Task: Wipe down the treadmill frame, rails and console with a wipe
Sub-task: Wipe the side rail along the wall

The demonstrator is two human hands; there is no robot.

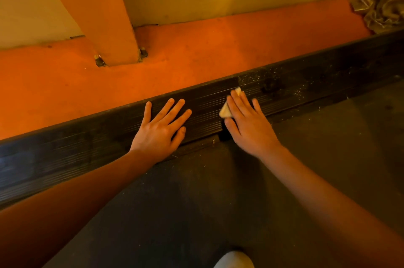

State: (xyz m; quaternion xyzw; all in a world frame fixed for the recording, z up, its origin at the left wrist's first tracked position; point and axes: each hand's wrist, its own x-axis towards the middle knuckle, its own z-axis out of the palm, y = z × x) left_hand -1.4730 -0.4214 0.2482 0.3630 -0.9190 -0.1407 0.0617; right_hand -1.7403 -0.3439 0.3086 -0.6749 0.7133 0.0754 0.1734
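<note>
Black and finely ribbed lengthwise, the treadmill side rail [284,84] runs across from near left to far right, speckled with pale dust to the right of the hands. On it lies the wipe [225,111], a small pale folded pad, pressed flat under the straight fingers of the right hand [247,123]. Just to its left, the left hand [159,127] rests palm down on the rail, fingers spread and holding nothing. On the near side lies the matte dark belt [196,202]. Beyond the rail, the grainy orange floor [196,49] carries a square post [105,16] bolted at its base, with crumpled shiny sheeting [382,5] at far right.
</note>
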